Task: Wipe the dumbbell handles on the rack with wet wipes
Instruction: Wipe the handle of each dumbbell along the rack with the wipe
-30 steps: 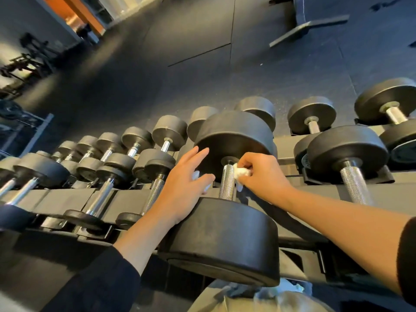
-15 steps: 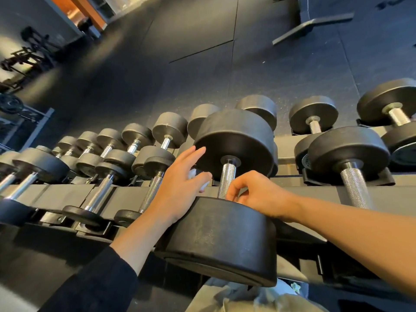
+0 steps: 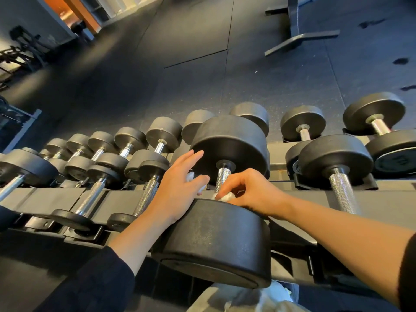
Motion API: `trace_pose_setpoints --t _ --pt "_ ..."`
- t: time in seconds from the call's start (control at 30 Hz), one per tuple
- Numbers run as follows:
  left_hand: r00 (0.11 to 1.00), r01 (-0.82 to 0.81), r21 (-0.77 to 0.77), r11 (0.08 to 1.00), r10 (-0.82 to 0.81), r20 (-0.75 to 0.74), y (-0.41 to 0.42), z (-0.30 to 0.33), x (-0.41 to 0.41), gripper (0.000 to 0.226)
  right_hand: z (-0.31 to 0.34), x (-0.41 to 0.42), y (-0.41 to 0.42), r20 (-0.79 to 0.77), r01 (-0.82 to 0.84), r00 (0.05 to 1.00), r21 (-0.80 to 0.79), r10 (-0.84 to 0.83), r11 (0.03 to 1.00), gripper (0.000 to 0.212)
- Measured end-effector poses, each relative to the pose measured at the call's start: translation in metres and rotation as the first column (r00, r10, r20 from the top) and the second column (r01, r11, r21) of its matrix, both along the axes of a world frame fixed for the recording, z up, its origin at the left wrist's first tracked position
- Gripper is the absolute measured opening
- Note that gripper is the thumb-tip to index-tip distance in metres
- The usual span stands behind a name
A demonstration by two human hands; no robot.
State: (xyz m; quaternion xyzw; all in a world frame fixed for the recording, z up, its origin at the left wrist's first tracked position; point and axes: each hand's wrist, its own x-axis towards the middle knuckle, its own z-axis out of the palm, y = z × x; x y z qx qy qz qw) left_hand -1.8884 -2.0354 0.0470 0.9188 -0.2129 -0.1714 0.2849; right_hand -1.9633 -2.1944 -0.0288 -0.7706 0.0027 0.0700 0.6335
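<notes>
Head view. A long dark grey metal rack [image 3: 56, 200] crosses the scene from left to right and holds, in its cradles, two rows of black round-headed dumbbells with knurled silver handles. The large black dumbbell [image 3: 216, 242] at centre lies with one head near the camera and the other head far, its knurled steel handle [image 3: 222, 177] running between them. The left hand [image 3: 177, 192] rests against the left side of this dumbbell, fingers straight and slightly spread, reaching toward the far head; a crumpled white wet wipe [image 3: 191, 176] shows under its fingers, but whether they grasp it cannot be told. The right hand [image 3: 254, 194] sits just right of the handle, above the near head, its fingers curled and pinching a second crumpled white wipe [image 3: 227, 196] against the handle's near end. To the right, a similar black dumbbell [image 3: 335, 161] rests in its cradle; smaller dumbbells [image 3: 148, 167] fill the cradles to the left. Behind the rack lies a dark rubber-tiled floor [image 3: 180, 52].
</notes>
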Motion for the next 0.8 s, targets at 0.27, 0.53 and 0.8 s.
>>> trace_pose_setpoints --t 0.27,0.53,0.8 --pt "0.939 0.343 -0.048 0.938 -0.342 0.033 -0.028 0.010 0.011 0.045 0.032 -0.007 -0.031 -0.039 0.301 0.952 -0.057 -0.304 0.952 0.023" --pt "0.616 0.787 0.018 0.616 -0.786 -0.042 -0.106 -0.004 0.019 0.047 0.034 -0.072 -0.111 0.014 0.691 0.666 -0.388 -0.746 0.610 0.038" --pt "0.454 0.891 0.042 0.452 -0.885 -0.103 -0.150 -0.073 0.018 0.069 0.028 -0.078 -0.100 0.093 0.599 0.640 -0.683 -0.762 0.419 0.025"
